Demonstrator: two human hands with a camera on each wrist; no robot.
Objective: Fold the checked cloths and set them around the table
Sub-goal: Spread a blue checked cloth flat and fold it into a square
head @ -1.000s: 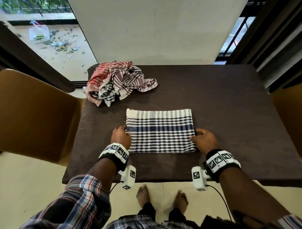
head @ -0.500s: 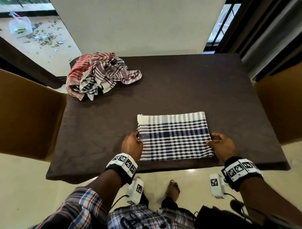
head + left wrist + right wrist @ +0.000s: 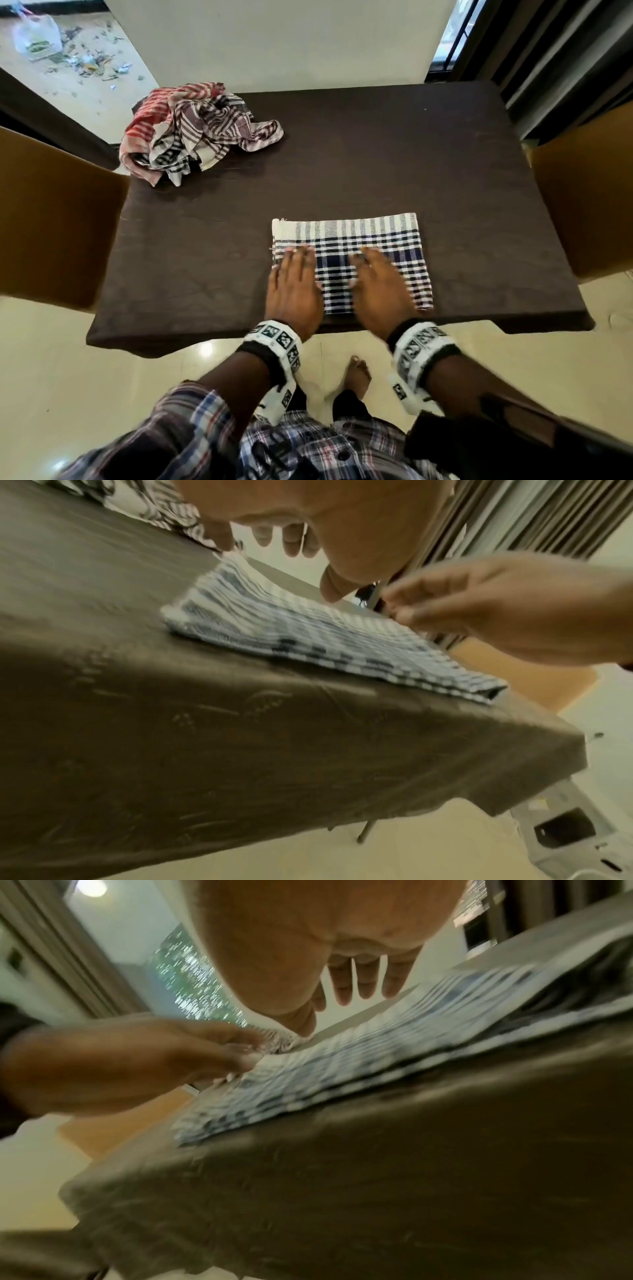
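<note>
A folded blue-and-white checked cloth (image 3: 376,233) lies flat near the front edge of the brown-covered table (image 3: 376,154). My left hand (image 3: 294,277) lies palm down over the cloth's left part, fingers straight, tips on the fabric. My right hand (image 3: 376,284) is palm down over the cloth's middle, fingers extended and blurred. In the left wrist view the cloth (image 3: 308,634) sits under the left hand (image 3: 325,512) and the right hand (image 3: 514,610). The right wrist view shows the right hand (image 3: 308,920) just above the cloth (image 3: 342,1074). Neither hand grips anything.
A crumpled pile of red, maroon and black checked cloths (image 3: 191,130) sits at the table's far left corner. Tan chairs stand at the left (image 3: 51,219) and right (image 3: 589,212) sides. My bare foot (image 3: 356,377) is on the tiled floor below the front edge.
Both hands left the cloth's left and right edges and came onto its top, palms down. The folded cloth now lies further right along the table's front.
</note>
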